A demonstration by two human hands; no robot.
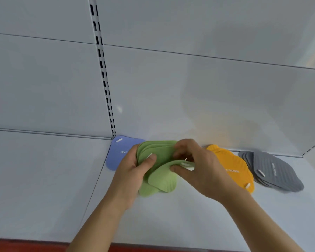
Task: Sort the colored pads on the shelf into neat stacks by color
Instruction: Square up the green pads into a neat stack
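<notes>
The sorting looked well advanced, though the stacks were not yet neat. On the shelf [171, 215] the colours were already apart: a blue pad [116, 153] lay at the back left by the slotted upright [105, 84], the orange pads [231, 168] sat to the right of the hands, and the grey pads [275, 171] lay further right, fanned and slipping rather than squared. Whether the blue was one pad or several could not be told. The green pads [158, 171] were in hand between blue and orange, splayed like a deck of cards. The left hand [135, 171] gripped the fanned bunch from the left, thumb pressed on top; the right hand [196, 168] pinched the edge of one green pad, fingers curled around it. As a judgement, the step in hand was gathering the green into one even stack; after that, it remained to set it down between its neighbours and to square up the grey and orange piles, which both showed offset edges.
</notes>
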